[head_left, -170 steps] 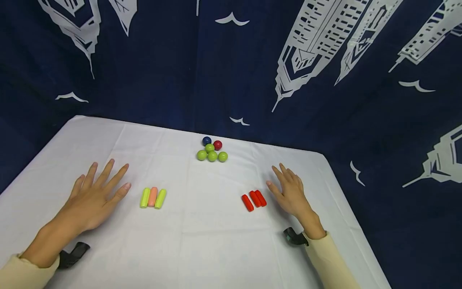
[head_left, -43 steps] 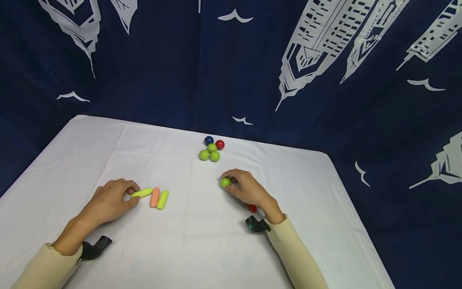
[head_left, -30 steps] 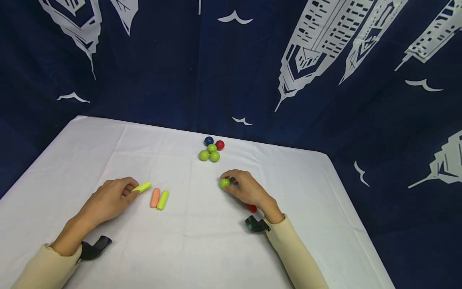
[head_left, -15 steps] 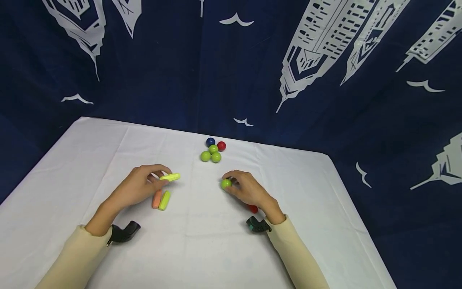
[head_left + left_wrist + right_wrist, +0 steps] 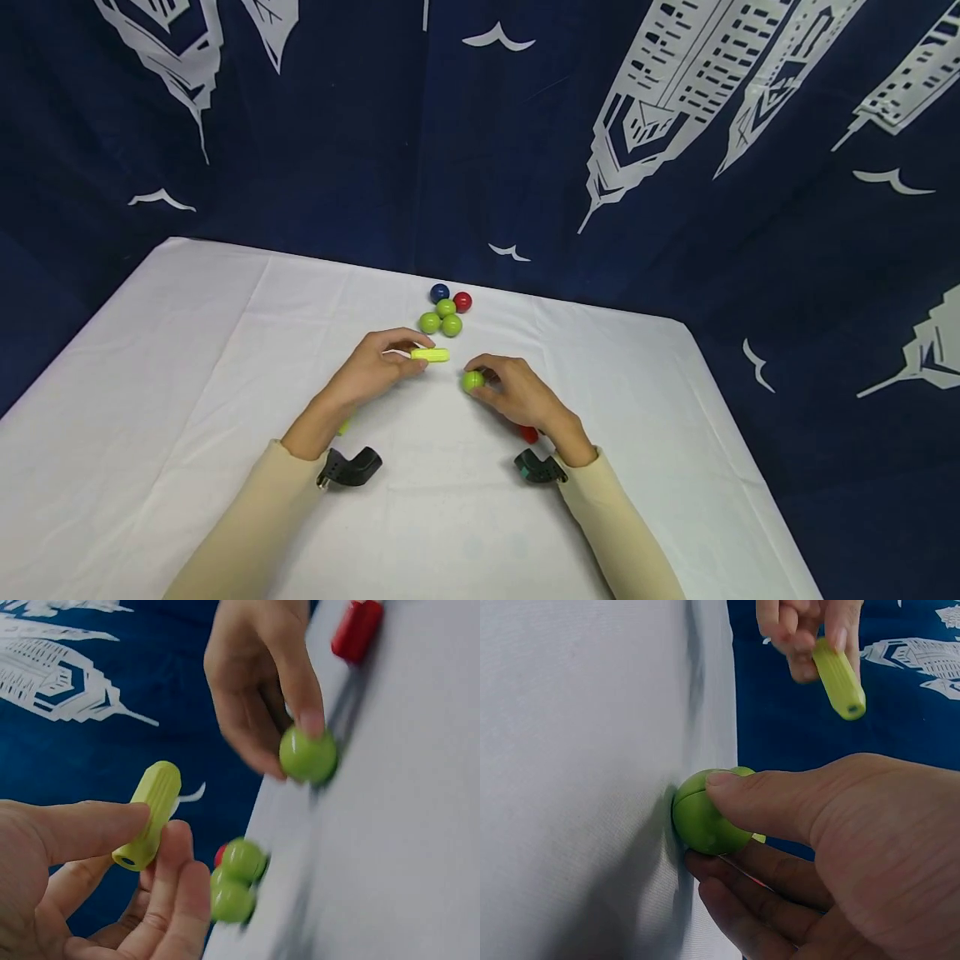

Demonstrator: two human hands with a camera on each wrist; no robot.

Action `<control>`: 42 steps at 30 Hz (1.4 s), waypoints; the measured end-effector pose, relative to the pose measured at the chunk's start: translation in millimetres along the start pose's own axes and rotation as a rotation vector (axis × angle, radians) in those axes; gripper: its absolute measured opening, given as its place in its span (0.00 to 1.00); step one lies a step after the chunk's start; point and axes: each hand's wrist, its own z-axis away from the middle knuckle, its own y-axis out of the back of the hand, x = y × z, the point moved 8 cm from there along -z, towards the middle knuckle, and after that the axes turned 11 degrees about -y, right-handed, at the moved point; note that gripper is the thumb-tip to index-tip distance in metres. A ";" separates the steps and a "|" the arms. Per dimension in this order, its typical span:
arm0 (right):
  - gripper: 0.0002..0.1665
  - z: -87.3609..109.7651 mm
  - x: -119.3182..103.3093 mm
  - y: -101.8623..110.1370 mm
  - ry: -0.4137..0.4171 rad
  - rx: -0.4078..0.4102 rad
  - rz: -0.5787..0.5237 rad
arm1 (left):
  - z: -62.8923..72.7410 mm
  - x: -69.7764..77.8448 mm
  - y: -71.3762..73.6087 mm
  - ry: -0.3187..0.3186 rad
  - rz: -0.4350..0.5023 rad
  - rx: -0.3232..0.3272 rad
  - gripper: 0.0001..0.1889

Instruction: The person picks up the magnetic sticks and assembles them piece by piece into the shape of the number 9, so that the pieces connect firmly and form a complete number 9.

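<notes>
My left hand (image 5: 375,368) pinches a yellow fluted rod (image 5: 430,355) between thumb and fingers, raised over the table. In the left wrist view the yellow rod (image 5: 159,802) shows ridged sides and a small dark spot at its end. My right hand (image 5: 521,393) pinches a green ball (image 5: 472,382) with thumb and fingertips. The right wrist view shows the green ball (image 5: 705,814), which has a seam line, low at the white cloth. The rod's free end points toward the ball, with a gap between them.
Behind the hands sit a blue ball (image 5: 439,292), a red ball (image 5: 462,302) and several green balls (image 5: 430,322). Another yellow rod (image 5: 344,427) peeks out under the left wrist. Red rods (image 5: 529,434) are mostly hidden behind the right wrist. A dark blue curtain (image 5: 337,167) hangs behind the table.
My left hand has picked up the yellow rod from the left group and carried it right, near the right hand. Earlier, the right hand took one green ball from the cluster; it now stays still.
</notes>
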 end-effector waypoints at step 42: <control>0.17 0.5 4.6 2.0 0.006 -0.053 -0.018 | -3.8 -41.2 -48.7 0.095 0.208 0.137 0.12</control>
